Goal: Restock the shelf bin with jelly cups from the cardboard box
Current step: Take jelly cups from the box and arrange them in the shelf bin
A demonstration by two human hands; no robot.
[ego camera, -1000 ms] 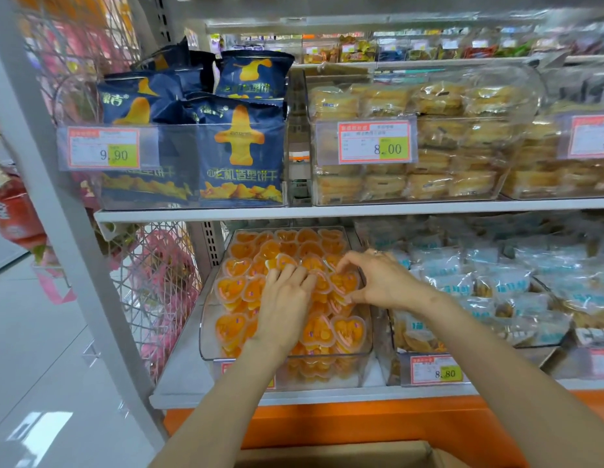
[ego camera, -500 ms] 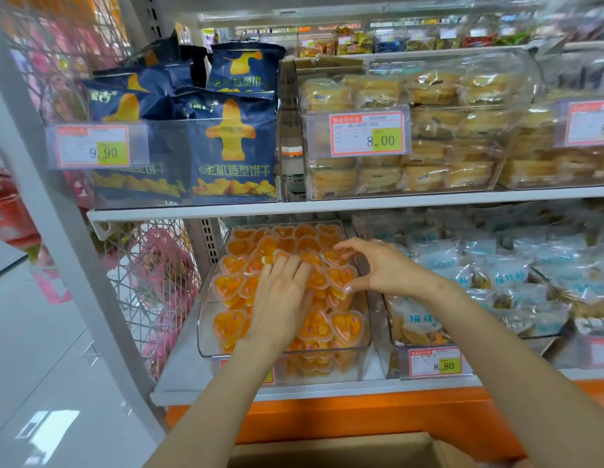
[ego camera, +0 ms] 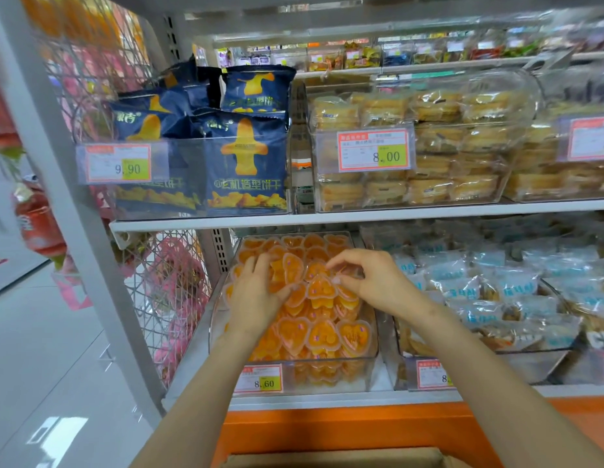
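Dozens of jelly cups [ego camera: 322, 336]: heaped in the clear shelf bin [ego camera: 374, 336], nearly to its rim.
Handling: judged light, stiff-walled and slick under film lids; best taken by the rim, not squeezed.
Left hand [ego camera: 256, 295]: laid flat on the heap, fingers straight, nothing grasped.
Right hand [ego camera: 378, 282]: arched over the middle, fingers curled; one cup's rim seems pinched, though contact is blurred.
Cardboard box [ego camera: 334, 457]: only its top edge is seen below; contents hidden.
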